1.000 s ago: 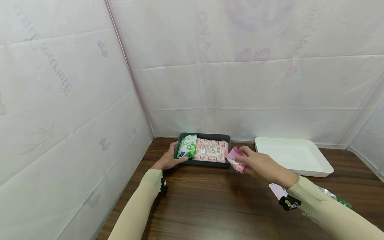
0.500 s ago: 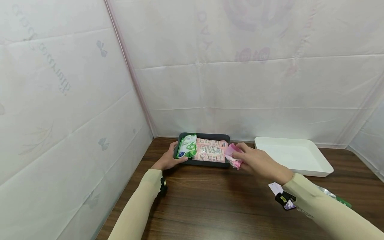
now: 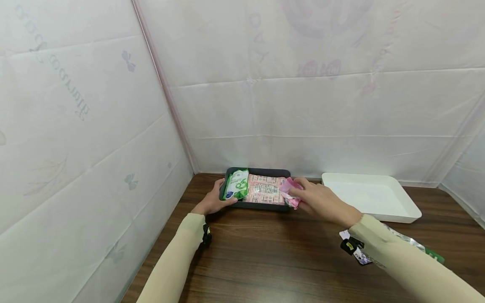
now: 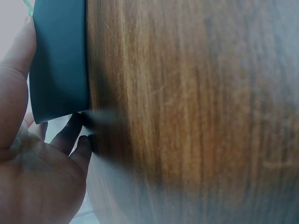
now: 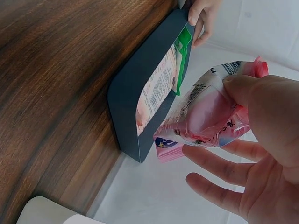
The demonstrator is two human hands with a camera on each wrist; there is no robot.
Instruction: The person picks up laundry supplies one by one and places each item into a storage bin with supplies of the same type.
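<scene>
A dark grey tray (image 3: 261, 206) stands against the back curtain. At its left end my left hand (image 3: 214, 201) grips it, thumb along the front edge; the left wrist view shows the fingers at the tray's outer side (image 4: 60, 60). Inside the tray lie a green-and-white packet (image 3: 236, 185) on the left and pink printed packets (image 3: 265, 192) beside it. My right hand (image 3: 322, 202) pinches a crinkled pink soft packet (image 5: 210, 112) between thumb and fingers, over the tray's right end. Two other fingers of that hand stretch out below the packet.
A white tray (image 3: 373, 195) stands at the back right, behind my right forearm. Near that forearm lie a purple-and-white packet (image 3: 360, 255) and a silver-green packet (image 3: 414, 243), both partly covered by the sleeve. White curtains (image 3: 322, 109) close off the back and sides.
My right hand has moved left with the pink packet, from just outside the dark tray's right end to over it. The left hand and both trays stay in place.
</scene>
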